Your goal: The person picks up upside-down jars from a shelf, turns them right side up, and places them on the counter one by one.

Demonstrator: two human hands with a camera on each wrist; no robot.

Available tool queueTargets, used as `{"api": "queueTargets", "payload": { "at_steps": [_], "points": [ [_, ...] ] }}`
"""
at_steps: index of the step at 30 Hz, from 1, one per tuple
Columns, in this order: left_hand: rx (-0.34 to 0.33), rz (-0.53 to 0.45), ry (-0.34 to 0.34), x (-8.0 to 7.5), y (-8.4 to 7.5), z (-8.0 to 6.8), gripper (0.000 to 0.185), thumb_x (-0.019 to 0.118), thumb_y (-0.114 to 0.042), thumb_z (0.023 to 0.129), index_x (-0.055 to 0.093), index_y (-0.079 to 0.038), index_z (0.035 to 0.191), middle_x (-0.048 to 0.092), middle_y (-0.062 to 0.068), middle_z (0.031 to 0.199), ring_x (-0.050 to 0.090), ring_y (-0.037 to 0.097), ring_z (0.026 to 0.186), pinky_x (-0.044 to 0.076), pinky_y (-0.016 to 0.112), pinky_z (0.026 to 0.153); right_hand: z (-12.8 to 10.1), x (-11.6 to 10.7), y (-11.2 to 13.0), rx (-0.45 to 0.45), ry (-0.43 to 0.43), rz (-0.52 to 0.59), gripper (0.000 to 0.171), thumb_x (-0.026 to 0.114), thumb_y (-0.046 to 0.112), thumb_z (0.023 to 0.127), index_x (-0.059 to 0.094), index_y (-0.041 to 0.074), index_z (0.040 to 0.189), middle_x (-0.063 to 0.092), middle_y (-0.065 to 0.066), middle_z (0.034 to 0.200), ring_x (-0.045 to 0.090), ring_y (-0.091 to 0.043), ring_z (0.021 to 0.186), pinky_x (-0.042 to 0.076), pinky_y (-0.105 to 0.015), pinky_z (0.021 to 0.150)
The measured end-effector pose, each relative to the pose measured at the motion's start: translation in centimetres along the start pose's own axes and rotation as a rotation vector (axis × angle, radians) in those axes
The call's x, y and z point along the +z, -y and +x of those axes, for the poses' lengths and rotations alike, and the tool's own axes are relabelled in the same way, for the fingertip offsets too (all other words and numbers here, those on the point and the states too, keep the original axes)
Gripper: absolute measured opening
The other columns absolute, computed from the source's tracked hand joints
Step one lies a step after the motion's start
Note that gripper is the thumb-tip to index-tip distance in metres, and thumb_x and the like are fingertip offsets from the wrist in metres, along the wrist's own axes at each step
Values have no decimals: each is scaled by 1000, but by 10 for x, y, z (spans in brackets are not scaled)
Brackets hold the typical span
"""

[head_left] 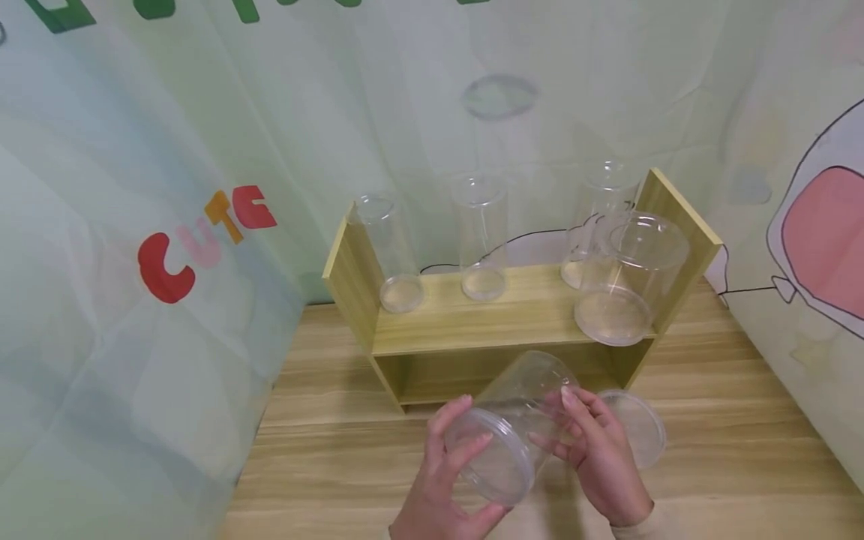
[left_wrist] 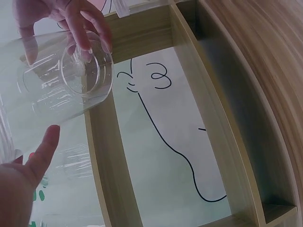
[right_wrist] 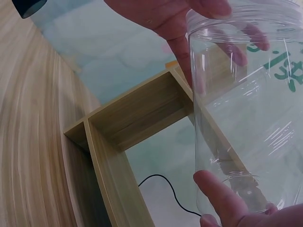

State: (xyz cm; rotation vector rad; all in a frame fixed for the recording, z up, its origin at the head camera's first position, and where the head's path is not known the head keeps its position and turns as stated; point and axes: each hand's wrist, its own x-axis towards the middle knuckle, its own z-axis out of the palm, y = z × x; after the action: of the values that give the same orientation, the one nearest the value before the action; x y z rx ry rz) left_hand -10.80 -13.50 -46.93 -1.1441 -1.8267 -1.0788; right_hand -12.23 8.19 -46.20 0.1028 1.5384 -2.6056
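A wide clear plastic jar [head_left: 513,397] is held tilted between both hands, in front of the wooden shelf. My left hand [head_left: 448,469] grips its ribbed rim end, fingers and thumb spread round the edge. Near the base end, my right hand [head_left: 604,457] holds the jar's side with thumb and fingers. In the left wrist view the jar's round base [left_wrist: 80,71] faces the camera, the right hand's fingers over it. The right wrist view shows the ribbed rim [right_wrist: 246,23] at the top, beside the left hand. A clear round lid [head_left: 637,427] lies on the table, right of the right hand.
The wooden shelf [head_left: 472,322] has raised side panels. On it stand several clear containers: a slim one at left [head_left: 391,255], another mid-shelf [head_left: 482,240], a third behind a wide jar [head_left: 628,292] at right. A printed curtain [head_left: 378,112] hangs behind the wood-grain table [head_left: 304,450].
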Motion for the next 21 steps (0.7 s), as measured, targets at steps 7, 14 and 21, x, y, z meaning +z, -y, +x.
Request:
{"api": "queueTargets", "payload": {
  "at_steps": [7,14,21],
  "points": [
    [-23,-27,1,-3,-1,4,79,88,-20,66,45,2,130,34,37,138,43,42,125,54,45,85,0,-1,-1,30,29,-5,13,48,20,106,55,11,112,63,-2,111,63,-19,108,55,-52,82],
    [-58,-55,11,-7,-2,4,85,90,-18,62,44,1,131,33,36,140,42,41,126,53,46,86,1,-1,0,57,16,-65,20,48,22,106,49,5,117,63,-6,115,64,-21,106,58,-46,77],
    [-85,-46,17,-9,-3,3,88,92,-21,61,44,0,132,34,36,140,42,41,127,52,48,88,0,2,0,92,-21,-90,28,49,24,105,44,2,121,62,-8,118,64,-21,106,58,-45,75]
  ]
}}
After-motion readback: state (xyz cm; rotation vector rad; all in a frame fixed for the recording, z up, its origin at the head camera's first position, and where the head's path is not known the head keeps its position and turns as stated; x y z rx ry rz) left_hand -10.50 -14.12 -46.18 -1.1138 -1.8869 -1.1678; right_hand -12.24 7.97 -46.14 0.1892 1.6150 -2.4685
